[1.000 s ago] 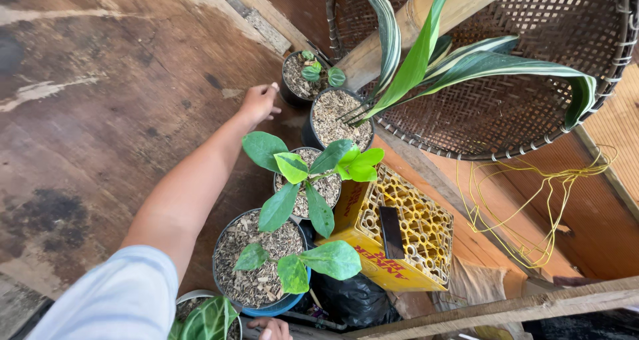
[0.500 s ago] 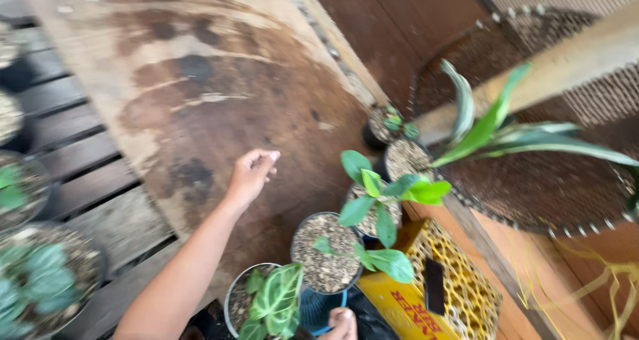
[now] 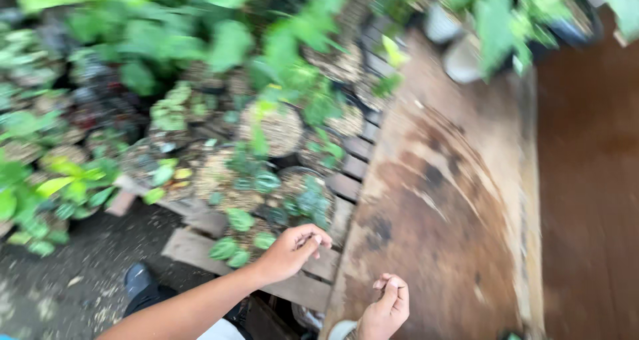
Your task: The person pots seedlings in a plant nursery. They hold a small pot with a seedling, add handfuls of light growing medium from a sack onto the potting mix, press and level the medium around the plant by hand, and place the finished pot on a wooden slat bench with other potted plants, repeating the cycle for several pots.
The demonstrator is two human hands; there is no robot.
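Wooden, stained board (image 3: 452, 200) fills the frame's right; both hands hover low centre. Left hand (image 3: 293, 250) and right hand (image 3: 386, 307) curl loosely, holding nothing. Blurred potted plants (image 3: 266, 187), too many to count, crowd the upper left.

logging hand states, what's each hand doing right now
left hand: loosely curled, holding nothing, above the potted plants.
right hand: loosely curled, empty, by the stained board.
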